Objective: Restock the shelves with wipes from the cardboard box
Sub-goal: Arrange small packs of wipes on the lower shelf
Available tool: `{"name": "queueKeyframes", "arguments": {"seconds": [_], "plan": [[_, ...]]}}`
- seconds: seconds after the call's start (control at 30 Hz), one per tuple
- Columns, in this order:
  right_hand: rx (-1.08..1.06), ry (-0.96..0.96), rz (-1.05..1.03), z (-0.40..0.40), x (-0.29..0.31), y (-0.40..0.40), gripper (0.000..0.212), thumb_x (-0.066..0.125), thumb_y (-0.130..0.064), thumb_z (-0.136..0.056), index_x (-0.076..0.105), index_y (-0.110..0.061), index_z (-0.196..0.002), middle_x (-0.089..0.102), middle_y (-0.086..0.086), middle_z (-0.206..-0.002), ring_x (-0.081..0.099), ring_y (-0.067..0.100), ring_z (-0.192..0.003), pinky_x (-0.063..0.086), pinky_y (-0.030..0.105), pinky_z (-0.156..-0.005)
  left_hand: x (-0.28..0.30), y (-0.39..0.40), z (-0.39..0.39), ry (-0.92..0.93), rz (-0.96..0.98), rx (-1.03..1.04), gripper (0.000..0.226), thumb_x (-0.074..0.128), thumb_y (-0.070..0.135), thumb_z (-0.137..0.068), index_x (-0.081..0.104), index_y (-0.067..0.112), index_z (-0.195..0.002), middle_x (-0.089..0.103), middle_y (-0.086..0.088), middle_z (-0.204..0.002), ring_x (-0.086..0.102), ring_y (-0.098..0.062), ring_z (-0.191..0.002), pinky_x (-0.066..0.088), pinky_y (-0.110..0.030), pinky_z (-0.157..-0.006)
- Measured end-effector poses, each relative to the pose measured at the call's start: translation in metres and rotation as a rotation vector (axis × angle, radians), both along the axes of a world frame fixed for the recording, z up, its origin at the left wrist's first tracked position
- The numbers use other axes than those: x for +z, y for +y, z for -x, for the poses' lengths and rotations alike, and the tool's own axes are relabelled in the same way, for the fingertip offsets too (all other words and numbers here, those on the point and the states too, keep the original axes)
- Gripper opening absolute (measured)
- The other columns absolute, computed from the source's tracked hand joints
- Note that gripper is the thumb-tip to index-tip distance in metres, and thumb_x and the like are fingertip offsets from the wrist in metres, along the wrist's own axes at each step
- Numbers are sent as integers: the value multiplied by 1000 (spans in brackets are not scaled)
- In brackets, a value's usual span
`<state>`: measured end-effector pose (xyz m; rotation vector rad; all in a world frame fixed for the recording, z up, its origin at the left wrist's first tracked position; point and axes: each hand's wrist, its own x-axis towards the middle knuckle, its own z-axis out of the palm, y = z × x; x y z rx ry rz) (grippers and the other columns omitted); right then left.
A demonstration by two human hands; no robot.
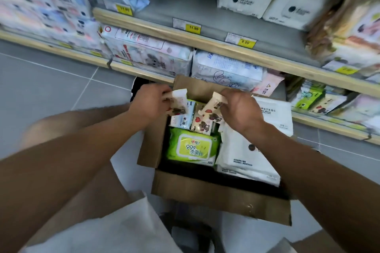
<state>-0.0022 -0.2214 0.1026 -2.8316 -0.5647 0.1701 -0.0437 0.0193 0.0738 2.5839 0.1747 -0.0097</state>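
An open cardboard box stands on the floor in front of the shelves. Inside lie a green wipes pack, white wipes packs and small beige bear-print packs. My left hand is shut on one small bear-print pack above the box's far left corner. My right hand grips another small bear-print pack just over the box's far side. Both packs are lifted slightly above the others.
Wooden-edged shelves run across the back with yellow price tags. A bare grey stretch of shelf sits between blue packs and white packs. The lower shelf holds small green and bear-print packs. My knees flank the box on the grey tiled floor.
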Motion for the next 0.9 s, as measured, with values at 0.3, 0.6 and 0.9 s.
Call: {"name": "queueKeyframes", "arguments": {"seconds": [0.3,0.6,0.9], "plan": [[-111,-220,-94,2,65,-90,17,55,-12,-81,58,-12,-97,63,13,-94,62,37,-85,53,41,-70,93,-74,-10,-187,86,-24,17,67,10,-77,70,12,-94,70,-4,-87,59,-18,-79,33,-23,-63],[-275,-324,-65,0,80,-219,21,52,-9,-82,59,-9,-102,62,15,-96,59,39,-85,52,42,-65,120,-200,-50,-276,115,-244,18,66,13,-79,67,18,-96,69,1,-92,60,-17,-83,42,-25,-69],[-457,-348,19,-7,30,-338,15,53,-3,-79,60,-5,-92,61,18,-88,57,41,-83,51,42,-61,80,-318,-99,-211,89,-399,20,67,13,-76,66,16,-95,71,-3,-93,63,-24,-86,49,-32,-75]]}}
